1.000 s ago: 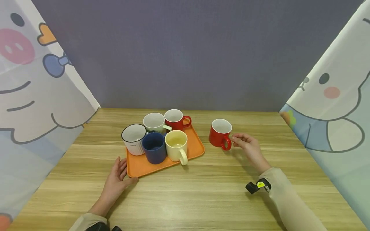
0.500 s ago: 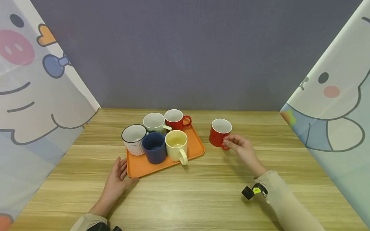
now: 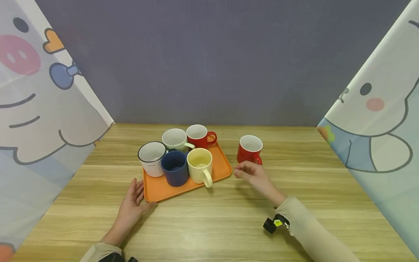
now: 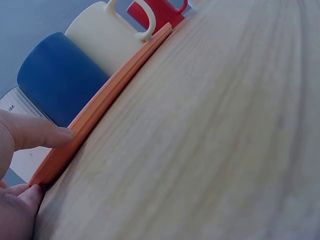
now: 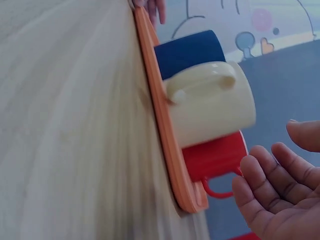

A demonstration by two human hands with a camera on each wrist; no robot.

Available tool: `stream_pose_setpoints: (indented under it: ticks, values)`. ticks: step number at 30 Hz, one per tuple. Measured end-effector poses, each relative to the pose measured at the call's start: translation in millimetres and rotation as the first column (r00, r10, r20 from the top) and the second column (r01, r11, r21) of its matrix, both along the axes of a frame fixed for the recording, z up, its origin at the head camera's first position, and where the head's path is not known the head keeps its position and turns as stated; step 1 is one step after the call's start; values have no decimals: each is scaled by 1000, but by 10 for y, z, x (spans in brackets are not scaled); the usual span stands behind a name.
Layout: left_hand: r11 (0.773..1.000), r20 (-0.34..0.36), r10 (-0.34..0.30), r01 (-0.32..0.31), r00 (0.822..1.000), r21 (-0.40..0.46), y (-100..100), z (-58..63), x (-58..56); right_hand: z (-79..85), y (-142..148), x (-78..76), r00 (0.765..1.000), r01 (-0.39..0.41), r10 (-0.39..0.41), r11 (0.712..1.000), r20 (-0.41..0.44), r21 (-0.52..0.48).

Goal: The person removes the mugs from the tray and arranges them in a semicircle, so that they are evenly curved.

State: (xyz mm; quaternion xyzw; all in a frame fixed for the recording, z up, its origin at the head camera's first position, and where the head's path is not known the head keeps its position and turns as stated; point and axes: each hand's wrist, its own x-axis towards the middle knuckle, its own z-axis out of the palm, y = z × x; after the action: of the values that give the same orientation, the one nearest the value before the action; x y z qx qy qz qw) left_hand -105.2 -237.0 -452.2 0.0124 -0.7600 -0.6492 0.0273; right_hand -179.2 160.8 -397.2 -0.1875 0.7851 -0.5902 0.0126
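Observation:
An orange tray (image 3: 160, 191) bears several mugs: a white one with a dark rim (image 3: 153, 163), a navy blue mug (image 3: 175, 171), a pale yellow mug (image 3: 198, 171), a pale green-white mug (image 3: 175, 138) and a red mug (image 3: 197, 140). At the tray's near left corner lies my left hand (image 3: 129, 209). Its straight thumb (image 4: 42, 132) touches the front rim, while the fingers lie along the left side. My right hand (image 3: 256, 180) hovers just off the tray's right end with loosely bent fingers, holding nothing. It overlaps the bottom of a second red mug (image 3: 247, 152) in the head view.
The second red mug stands on the wooden table (image 3: 203, 229), right of the tray. A grey panel (image 3: 209, 65) rises behind the table. Cartoon-printed sheets (image 3: 55, 109) flank it on both sides.
My right hand came to the second red mug's handle, then moved left and nearer to the tray's right end. The second red mug stays in place. My left hand keeps its position.

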Motion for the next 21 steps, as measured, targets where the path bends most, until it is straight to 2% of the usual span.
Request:
stream_pose_setpoints:
  ticks: [5,15,21]
  values:
    - [1000,24,-8,8,1000,-5,-1,16,2,-54,-137,13,1000,-17,17,999,-16,40]
    - [1000,28,-8,8,1000,12,15,50,6,-130,-403,7,997,-65,68,994,-25,93]
    - [1000,33,-13,13,999,8,13,45,4,-174,-555,-7,994,-112,113,993,-10,45]
